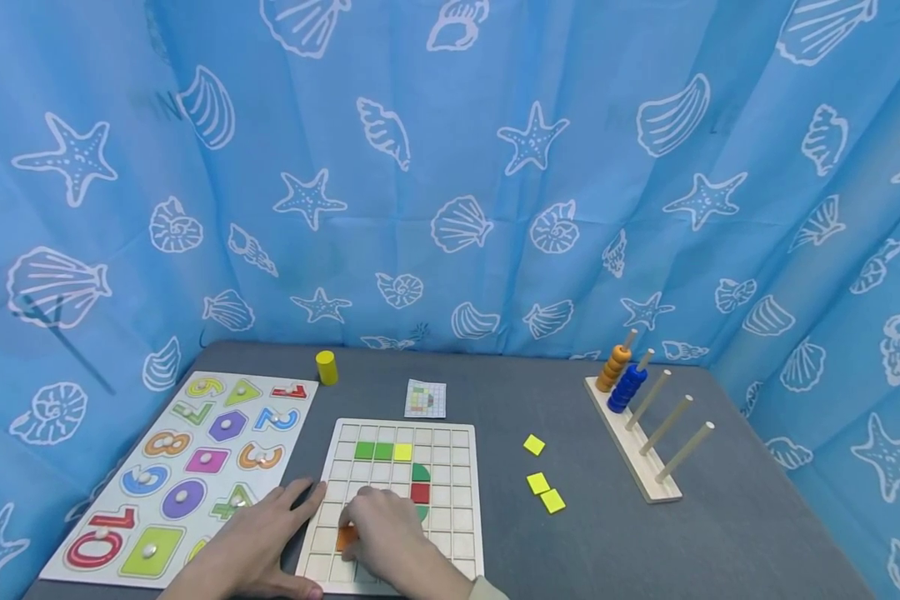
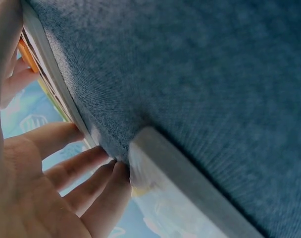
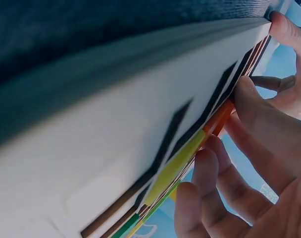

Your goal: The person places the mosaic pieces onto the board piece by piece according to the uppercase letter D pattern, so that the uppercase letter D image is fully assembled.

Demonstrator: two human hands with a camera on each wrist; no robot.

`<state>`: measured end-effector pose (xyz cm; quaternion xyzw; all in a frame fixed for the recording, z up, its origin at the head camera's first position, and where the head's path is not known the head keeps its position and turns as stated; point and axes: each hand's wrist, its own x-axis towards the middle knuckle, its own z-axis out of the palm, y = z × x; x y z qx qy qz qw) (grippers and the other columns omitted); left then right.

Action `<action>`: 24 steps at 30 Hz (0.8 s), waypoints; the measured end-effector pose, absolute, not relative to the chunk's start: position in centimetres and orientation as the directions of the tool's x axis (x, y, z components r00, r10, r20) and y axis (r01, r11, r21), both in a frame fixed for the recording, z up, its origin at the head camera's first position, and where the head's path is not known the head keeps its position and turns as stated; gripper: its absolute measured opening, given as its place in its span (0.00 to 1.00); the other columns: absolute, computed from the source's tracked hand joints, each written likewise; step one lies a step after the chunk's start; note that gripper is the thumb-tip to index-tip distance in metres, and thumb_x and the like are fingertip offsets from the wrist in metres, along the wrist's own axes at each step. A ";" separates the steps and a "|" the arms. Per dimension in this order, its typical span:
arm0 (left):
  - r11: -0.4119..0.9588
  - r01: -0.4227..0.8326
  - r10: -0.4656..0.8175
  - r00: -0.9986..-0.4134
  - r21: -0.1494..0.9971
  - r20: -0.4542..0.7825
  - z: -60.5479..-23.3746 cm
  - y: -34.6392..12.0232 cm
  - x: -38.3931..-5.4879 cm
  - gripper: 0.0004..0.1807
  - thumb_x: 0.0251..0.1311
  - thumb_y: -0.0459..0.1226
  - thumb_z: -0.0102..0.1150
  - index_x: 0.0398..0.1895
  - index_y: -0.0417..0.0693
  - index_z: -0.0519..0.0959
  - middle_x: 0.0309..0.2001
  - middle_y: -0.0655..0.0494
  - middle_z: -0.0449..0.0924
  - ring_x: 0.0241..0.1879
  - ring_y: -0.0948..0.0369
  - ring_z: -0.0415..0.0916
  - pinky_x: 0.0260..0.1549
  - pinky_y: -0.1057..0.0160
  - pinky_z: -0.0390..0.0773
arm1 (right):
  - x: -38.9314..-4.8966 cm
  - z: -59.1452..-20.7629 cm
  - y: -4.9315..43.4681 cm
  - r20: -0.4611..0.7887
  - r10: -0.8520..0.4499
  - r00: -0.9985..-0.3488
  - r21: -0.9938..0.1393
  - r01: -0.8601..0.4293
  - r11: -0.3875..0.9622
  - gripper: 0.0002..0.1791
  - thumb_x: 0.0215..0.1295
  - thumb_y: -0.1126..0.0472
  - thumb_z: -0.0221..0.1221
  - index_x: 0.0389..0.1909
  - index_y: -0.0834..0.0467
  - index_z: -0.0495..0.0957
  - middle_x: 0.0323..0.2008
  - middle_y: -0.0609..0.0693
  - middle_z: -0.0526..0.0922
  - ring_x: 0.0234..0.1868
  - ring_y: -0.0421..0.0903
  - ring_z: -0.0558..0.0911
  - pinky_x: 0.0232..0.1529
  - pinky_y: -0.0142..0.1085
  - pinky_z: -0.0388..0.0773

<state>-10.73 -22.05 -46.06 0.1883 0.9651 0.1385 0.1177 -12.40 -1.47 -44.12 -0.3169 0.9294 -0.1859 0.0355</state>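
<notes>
My right hand (image 1: 393,529) is over the lower part of a white grid board (image 1: 461,521). Its thumb and index finger pinch an orange square tile (image 1: 346,537) at the board's surface; the right wrist view shows the orange tile (image 3: 220,116) between the fingertips. Along the board's left edge, my left hand (image 1: 251,542) rests with its fingers spread, thumb by the near corner. Set in the board are two green squares (image 1: 373,451), a yellow square (image 1: 402,452), a red square (image 1: 420,493) and green curved pieces (image 1: 421,473). My right hand hides several cells.
A number and shape puzzle board (image 1: 217,458) lies at left, partly under my left forearm. Behind the grid stand a yellow cylinder (image 1: 327,367) and a small pattern card (image 1: 425,399). Three loose yellow tiles (image 1: 537,483) and a wooden peg stand (image 1: 645,467) with orange and blue rings are right.
</notes>
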 end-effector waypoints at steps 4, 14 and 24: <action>0.890 0.344 0.400 -0.903 0.299 -0.153 -46.0 -21.9 -10.8 0.71 0.31 0.80 0.66 0.75 0.44 0.67 0.70 0.35 0.69 0.63 0.37 0.74 0.48 0.30 0.79 | -12.4 -44.2 -1.5 0.033 -0.609 -0.793 -0.376 -0.574 0.727 0.14 0.44 0.57 0.80 0.36 0.51 0.91 0.25 0.41 0.83 0.24 0.32 0.71 0.22 0.25 0.65; 0.899 0.349 0.397 -0.905 0.265 -0.152 -45.9 -21.6 -10.8 0.71 0.30 0.81 0.66 0.75 0.44 0.67 0.69 0.35 0.70 0.61 0.36 0.74 0.46 0.29 0.79 | -12.3 -44.1 -1.4 0.022 -0.618 -0.786 -0.338 -0.587 0.735 0.13 0.47 0.57 0.79 0.36 0.51 0.91 0.24 0.42 0.81 0.23 0.33 0.69 0.20 0.25 0.64; 0.902 0.318 0.378 -0.909 0.292 -0.177 -45.8 -21.5 -10.8 0.69 0.31 0.79 0.68 0.75 0.46 0.67 0.69 0.36 0.69 0.63 0.37 0.74 0.50 0.30 0.78 | -12.4 -44.0 -1.2 0.022 -0.647 -0.762 -0.314 -0.619 0.719 0.13 0.47 0.59 0.79 0.37 0.50 0.91 0.25 0.42 0.81 0.23 0.32 0.68 0.20 0.25 0.64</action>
